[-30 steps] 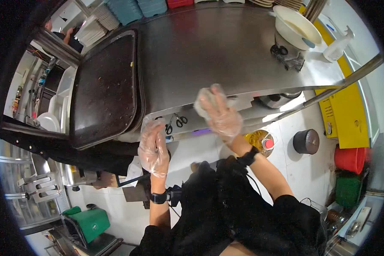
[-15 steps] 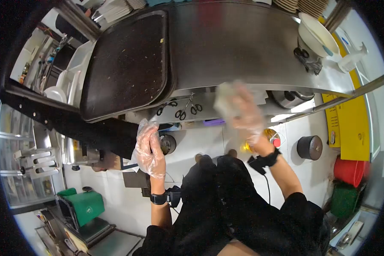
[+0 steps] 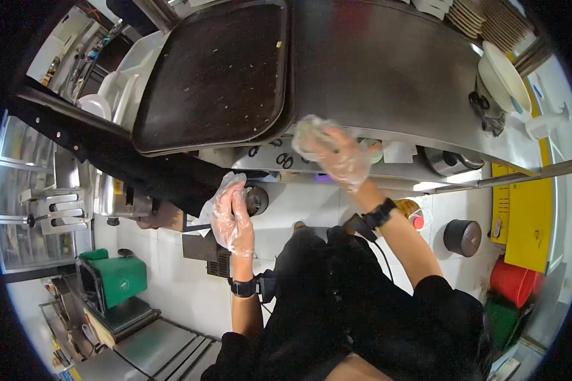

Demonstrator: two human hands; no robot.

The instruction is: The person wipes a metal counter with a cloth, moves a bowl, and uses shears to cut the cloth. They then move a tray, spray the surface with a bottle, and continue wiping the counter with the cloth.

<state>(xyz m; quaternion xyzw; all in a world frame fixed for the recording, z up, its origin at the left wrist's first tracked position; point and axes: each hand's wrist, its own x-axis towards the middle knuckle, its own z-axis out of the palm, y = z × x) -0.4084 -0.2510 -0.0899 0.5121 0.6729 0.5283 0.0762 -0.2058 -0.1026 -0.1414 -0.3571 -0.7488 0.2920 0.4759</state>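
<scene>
The right hand (image 3: 342, 157), in a clear plastic glove, grips a pale, crumpled cloth (image 3: 306, 136) at the near edge of the brushed stainless-steel table (image 3: 388, 70), just right of a large black rectangular tray (image 3: 213, 82) with rounded corners. Pale crumbs and one yellow scrap lie on that tray, which is stacked on the left part of the table.

The left hand (image 3: 233, 216), gloved likewise, is apart from the table on its near side, part open with fingers loosely bent. Black-handled metal scissors (image 3: 285, 161) lie on the grey shelf (image 3: 388, 170) below the tabletop, between the two hands. At the table's far right stands a cream-coloured bowl (image 3: 499, 73), with a white spray bottle (image 3: 543, 126) nearer and to its right.
</scene>
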